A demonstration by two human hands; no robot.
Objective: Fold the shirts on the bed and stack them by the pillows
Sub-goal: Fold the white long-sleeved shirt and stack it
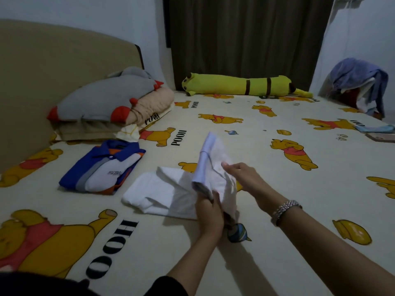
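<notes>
A white shirt [158, 192] lies partly folded on the bed [267, 167], its right part lifted off the sheet. My left hand [208, 212] grips the lower edge of that raised part. My right hand [239, 175], with a metal watch on the wrist, pinches the cloth higher up on its right side. A folded blue, white and orange polo shirt [104, 167] rests to the left, in front of the pillows [115, 103].
A tan headboard [53, 77] rises at the left. A long yellow plush bolster [241, 85] lies along the dark curtain. A pile of blue and white clothes [361, 84] sits at the far right. A light blue cloth [376, 128] and a flat object lie by the right edge.
</notes>
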